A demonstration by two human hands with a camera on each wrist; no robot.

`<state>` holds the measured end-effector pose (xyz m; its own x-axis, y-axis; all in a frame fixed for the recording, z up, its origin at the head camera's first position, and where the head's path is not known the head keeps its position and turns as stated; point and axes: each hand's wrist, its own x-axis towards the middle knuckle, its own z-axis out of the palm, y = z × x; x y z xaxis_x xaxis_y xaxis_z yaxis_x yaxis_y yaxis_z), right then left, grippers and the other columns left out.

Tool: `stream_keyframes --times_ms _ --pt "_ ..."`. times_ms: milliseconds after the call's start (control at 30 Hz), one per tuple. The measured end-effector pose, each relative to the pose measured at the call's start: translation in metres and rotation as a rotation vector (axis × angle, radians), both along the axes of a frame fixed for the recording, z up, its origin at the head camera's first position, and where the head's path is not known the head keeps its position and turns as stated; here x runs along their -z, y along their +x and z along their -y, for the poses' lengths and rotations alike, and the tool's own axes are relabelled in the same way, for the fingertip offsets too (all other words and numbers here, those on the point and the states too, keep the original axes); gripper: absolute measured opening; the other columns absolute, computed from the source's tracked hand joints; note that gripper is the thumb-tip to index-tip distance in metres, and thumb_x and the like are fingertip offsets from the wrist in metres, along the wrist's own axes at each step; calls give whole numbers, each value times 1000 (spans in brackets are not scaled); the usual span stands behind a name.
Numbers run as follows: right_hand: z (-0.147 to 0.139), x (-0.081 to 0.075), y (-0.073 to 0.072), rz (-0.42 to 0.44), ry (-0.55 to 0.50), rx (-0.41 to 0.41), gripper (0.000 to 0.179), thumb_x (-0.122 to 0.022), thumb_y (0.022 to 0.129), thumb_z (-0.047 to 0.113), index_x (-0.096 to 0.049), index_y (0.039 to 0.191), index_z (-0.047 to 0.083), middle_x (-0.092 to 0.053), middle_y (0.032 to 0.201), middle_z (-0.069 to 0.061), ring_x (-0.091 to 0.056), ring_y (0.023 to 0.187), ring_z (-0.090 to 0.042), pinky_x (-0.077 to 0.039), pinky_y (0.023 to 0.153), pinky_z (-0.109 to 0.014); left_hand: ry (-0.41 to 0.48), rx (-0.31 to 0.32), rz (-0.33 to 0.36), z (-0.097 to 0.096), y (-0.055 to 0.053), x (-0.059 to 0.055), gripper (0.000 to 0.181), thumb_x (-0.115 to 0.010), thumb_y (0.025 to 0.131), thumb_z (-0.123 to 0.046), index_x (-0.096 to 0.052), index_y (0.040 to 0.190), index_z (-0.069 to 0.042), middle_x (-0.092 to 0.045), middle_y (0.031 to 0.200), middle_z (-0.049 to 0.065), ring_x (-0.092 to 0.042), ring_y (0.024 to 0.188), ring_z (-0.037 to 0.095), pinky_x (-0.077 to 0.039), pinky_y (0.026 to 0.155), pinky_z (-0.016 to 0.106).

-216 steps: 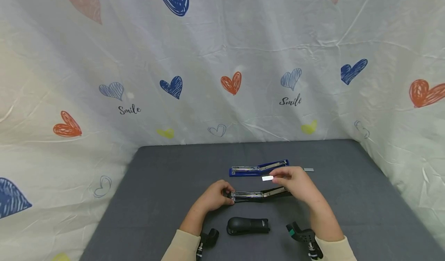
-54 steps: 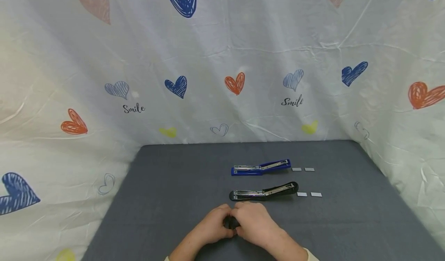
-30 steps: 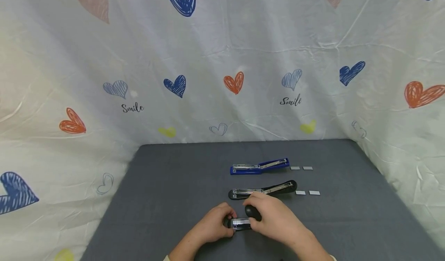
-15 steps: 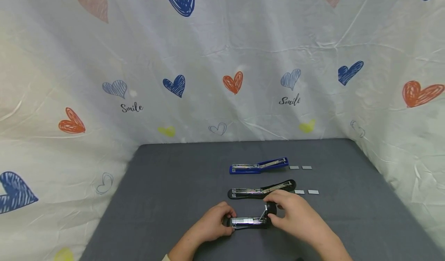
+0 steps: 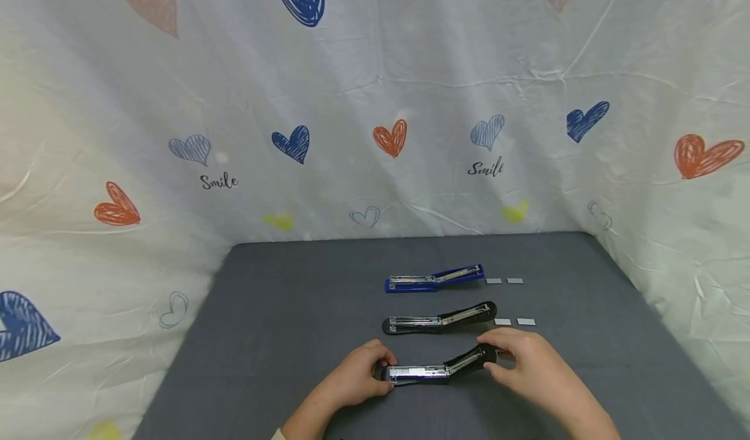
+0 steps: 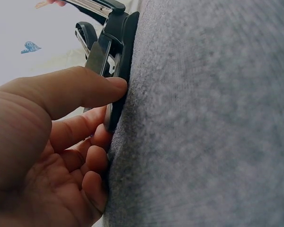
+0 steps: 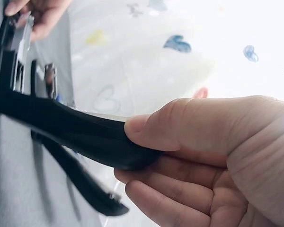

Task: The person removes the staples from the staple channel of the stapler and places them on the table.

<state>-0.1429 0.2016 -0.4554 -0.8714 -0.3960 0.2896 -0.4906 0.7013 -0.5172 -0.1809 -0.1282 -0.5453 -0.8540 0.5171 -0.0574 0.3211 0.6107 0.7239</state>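
Observation:
A black stapler [image 5: 418, 373] lies nearest the person on the grey table, folded open with its metal staple channel facing up. The left hand [image 5: 359, 376] pinches the front end of its base between thumb and fingers; in the left wrist view the thumb [image 6: 92, 90] presses the base's side close over the cloth. At the other end the right hand [image 5: 524, 365] pinches the tip of the swung-back top arm [image 7: 85, 130], thumb on one side and fingers on the other. That arm slants up to the right.
Behind it lies a second black stapler [image 5: 413, 325], folded open, with two small pale strips [image 5: 502, 321] at its right. Farther back is a blue stapler [image 5: 410, 284], also folded open, with two more strips [image 5: 494, 280] beside it. A heart-printed curtain [image 5: 375, 101] hangs behind the table.
The right hand took hold of the nearest stapler's top arm, lifted it and swung it over to the right, baring the channel. The left hand kept gripping the base. Earlier, the right hand held a pale strip.

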Motion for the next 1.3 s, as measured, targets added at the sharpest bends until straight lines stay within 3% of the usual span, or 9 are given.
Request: stream_keyframes --times_ms 267,533,733,967,1167,1300 --pt "-14 12 8 91 71 87 32 -87 77 8 -78 108 9 -74 109 -3 -71 86 -14 -57 72 -30 -1 -8 31 1 3 2 29 -88 77 -13 -71 99 -20 -52 93 -14 -51 85 5 -45 77 25" --pt "-19 24 8 76 107 134 31 -88 75 7 -78 104 8 -74 105 -5 -65 77 -6 -54 68 -30 23 -8 40 2 2 0 29 -88 77 -12 -71 99 -19 -52 92 -13 -51 83 6 -44 73 24" --pt "-18 26 7 13 98 137 33 -89 73 4 -78 103 8 -74 104 -2 -61 77 -6 -52 68 -30 38 -5 18 2 -1 -1 29 -88 77 -11 -71 100 -17 -53 92 -13 -51 82 7 -44 72 23" --pt "-11 20 9 -26 105 183 31 -86 82 13 -77 111 10 -70 110 4 -68 97 -18 -55 80 -41 44 -10 16 2 -1 -1 29 -88 76 -11 -72 98 -18 -54 91 -11 -48 74 4 -43 66 22" --pt "5 11 8 -169 8 209 31 -86 81 8 -77 110 15 -66 108 12 -66 95 -13 -54 76 -38 44 -13 17 2 -2 1 29 -89 75 -11 -72 98 -18 -54 91 -10 -47 73 4 -44 64 23" --pt "21 8 7 -172 -38 183 30 -86 80 6 -77 108 16 -63 103 16 -61 87 -5 -53 71 -30 38 -12 14 2 -2 1 29 -89 75 -12 -73 98 -18 -54 90 -11 -47 73 4 -43 65 23"
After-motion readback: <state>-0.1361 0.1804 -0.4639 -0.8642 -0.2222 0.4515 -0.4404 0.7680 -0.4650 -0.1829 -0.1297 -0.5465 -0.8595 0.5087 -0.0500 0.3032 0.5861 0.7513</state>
